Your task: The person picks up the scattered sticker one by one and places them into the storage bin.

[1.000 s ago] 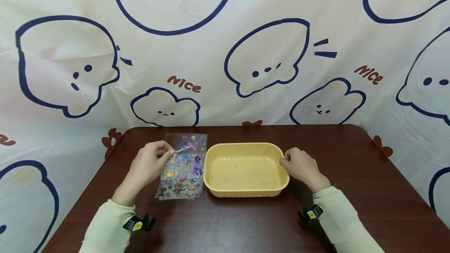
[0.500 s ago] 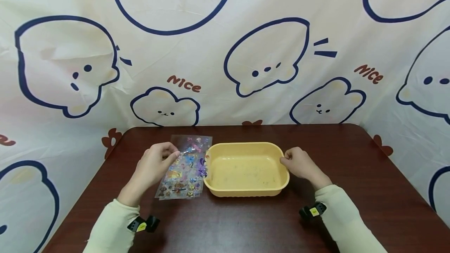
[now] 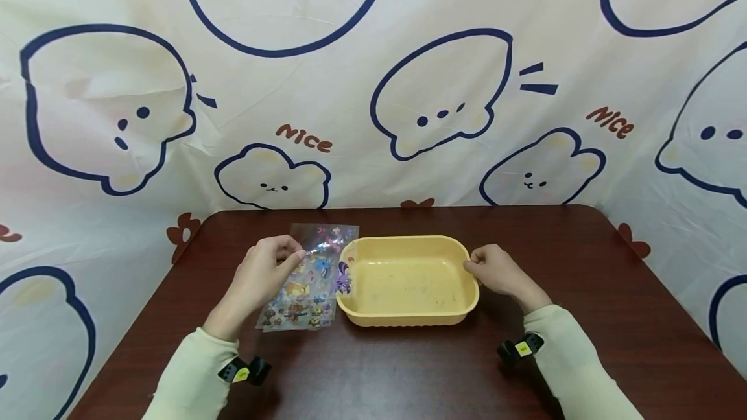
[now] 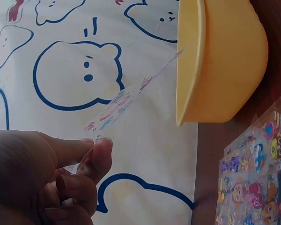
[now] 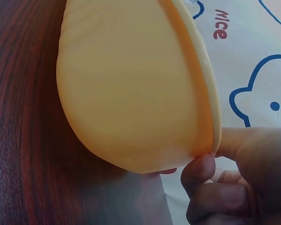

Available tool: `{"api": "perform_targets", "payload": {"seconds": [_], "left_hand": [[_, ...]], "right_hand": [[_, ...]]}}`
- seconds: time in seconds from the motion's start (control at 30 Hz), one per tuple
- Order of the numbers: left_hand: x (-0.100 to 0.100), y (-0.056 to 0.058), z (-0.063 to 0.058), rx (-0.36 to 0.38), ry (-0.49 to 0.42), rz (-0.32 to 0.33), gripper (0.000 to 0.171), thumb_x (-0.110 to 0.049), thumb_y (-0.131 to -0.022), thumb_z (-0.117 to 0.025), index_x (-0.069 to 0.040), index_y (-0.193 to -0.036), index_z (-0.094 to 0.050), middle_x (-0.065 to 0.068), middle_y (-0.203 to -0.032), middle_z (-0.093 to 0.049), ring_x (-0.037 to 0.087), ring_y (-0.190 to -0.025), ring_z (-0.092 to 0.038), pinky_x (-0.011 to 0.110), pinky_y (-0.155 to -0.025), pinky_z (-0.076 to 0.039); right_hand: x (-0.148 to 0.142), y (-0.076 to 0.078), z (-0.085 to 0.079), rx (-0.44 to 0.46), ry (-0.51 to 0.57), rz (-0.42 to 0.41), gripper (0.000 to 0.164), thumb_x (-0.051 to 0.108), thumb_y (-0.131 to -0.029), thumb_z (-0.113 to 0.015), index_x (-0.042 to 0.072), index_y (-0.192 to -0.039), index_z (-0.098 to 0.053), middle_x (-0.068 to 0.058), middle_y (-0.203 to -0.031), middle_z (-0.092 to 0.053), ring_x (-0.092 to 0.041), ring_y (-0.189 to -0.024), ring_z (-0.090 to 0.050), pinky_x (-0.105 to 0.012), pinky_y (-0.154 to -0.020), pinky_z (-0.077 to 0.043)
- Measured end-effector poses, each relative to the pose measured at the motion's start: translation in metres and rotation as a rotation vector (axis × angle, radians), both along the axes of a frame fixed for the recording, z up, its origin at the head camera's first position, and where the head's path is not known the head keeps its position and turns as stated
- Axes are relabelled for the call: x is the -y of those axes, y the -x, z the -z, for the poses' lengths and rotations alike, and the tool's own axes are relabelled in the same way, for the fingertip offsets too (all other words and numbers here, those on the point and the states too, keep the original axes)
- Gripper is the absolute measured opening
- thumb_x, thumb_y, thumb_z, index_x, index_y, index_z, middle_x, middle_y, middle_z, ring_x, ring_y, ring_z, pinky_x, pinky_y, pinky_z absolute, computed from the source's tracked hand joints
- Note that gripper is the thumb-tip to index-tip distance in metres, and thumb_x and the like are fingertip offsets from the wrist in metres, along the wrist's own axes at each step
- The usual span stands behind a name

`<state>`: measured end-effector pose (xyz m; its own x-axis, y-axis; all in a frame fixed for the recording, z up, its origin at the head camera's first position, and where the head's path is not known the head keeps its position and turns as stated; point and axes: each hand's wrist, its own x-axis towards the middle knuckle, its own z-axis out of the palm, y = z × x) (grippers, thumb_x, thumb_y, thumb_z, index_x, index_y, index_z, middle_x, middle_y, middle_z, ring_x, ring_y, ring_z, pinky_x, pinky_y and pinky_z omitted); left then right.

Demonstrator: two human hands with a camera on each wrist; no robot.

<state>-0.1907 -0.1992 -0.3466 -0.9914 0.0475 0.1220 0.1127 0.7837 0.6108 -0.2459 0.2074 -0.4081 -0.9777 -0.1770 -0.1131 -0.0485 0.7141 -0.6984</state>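
Observation:
My left hand (image 3: 262, 274) pinches a clear sticker sheet (image 4: 126, 101) between thumb and forefinger. In the left wrist view the sheet slants up, its far end overlapping the rim of a yellow plastic basin (image 3: 408, 321). Colourful cartoon figures cover it. More see-through sticker sheets (image 4: 257, 173) lie on the table, left of the basin and partly under the raised one in the head view. On the basin's right side my right hand (image 3: 500, 271) grips the rim, thumb and forefinger at the edge in the right wrist view. Nothing but small specks shows inside the basin.
The dark brown wooden table (image 3: 385, 374) has rounded back corners. Behind it and at both sides hangs a pale cloth (image 3: 350, 102) with blue-outlined cartoon animals. A black wrist camera (image 3: 245, 370) sits on the left sleeve, another camera (image 3: 521, 347) on the right.
My left hand has shifted right with the sticker sheet, whose right edge now overlaps the basin's left rim. The right hand stays at the basin's right rim; the sheets underneath lie still.

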Motion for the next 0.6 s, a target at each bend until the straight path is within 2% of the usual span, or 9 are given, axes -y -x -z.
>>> {"api": "perform_targets", "payload": {"seconds": [0.27, 0.47, 0.6], "left_hand": [[-0.009, 0.008, -0.002, -0.008, -0.029, 0.029, 0.015, -0.019, -0.102, -0.060, -0.008, -0.098, -0.071, 0.010, -0.097, -0.075, 0.020, -0.083, -0.064, 0.032, -0.066, -0.045], [-0.019, 0.015, -0.002, 0.008, -0.059, 0.042, 0.016, -0.020, -0.102, -0.061, -0.008, -0.100, -0.071, 0.011, -0.103, -0.076, 0.019, -0.085, -0.063, 0.032, -0.068, -0.046], [-0.024, 0.020, -0.001, 0.025, -0.084, 0.056, 0.016, -0.019, -0.102, -0.060, -0.007, -0.101, -0.071, 0.012, -0.102, -0.075, 0.020, -0.079, -0.061, 0.030, -0.063, -0.046]], "right_hand": [[0.003, 0.000, 0.000, 0.000, 0.002, 0.004, 0.033, 0.013, -0.098, -0.057, 0.008, -0.066, -0.052, 0.001, -0.057, -0.047, -0.012, -0.052, -0.044, -0.026, -0.050, -0.038], [0.001, 0.000, 0.002, -0.003, 0.008, 0.007, 0.033, 0.014, -0.098, -0.058, 0.009, -0.066, -0.051, 0.002, -0.056, -0.046, -0.013, -0.052, -0.045, -0.026, -0.050, -0.038], [0.001, 0.000, 0.001, -0.003, 0.007, 0.009, 0.034, 0.014, -0.098, -0.059, 0.009, -0.066, -0.051, 0.002, -0.056, -0.045, -0.013, -0.052, -0.045, -0.026, -0.050, -0.038]]}}
